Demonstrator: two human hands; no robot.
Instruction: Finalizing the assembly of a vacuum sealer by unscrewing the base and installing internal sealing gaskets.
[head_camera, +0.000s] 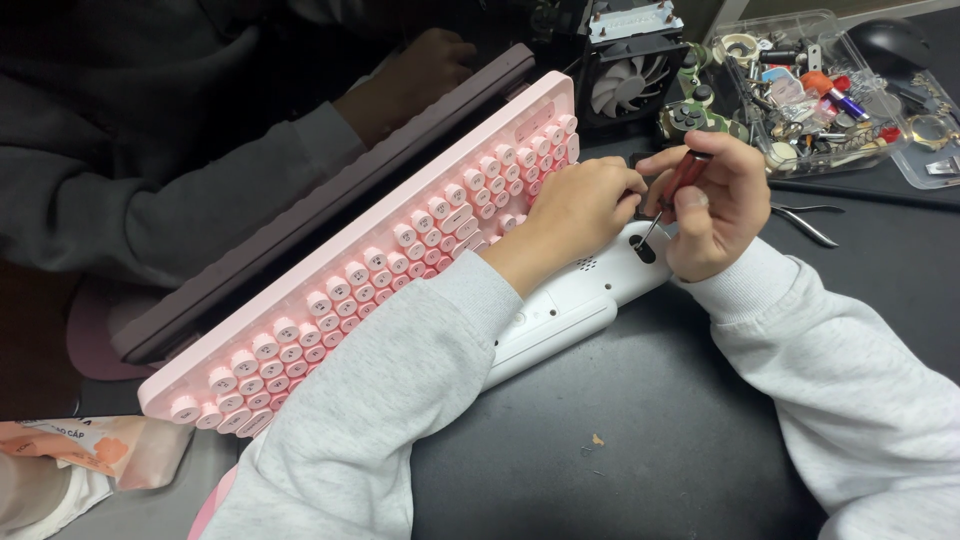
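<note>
The right hand (715, 205) is curled tight around a red-handled screwdriver (678, 185), tip down on a white plastic device (570, 300) lying on the dark table (680, 430). The left hand (575, 215), fingers bent, presses on that device beside a pink keyboard (380, 270).

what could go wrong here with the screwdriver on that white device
The red-handled screwdriver in the right hand meets the white device at a slant, so its tip might slip out and scratch the casing. The left hand rests right beside the tip and could get jabbed. A loosened screw might roll off across the dark table or under the pink keyboard.
</note>
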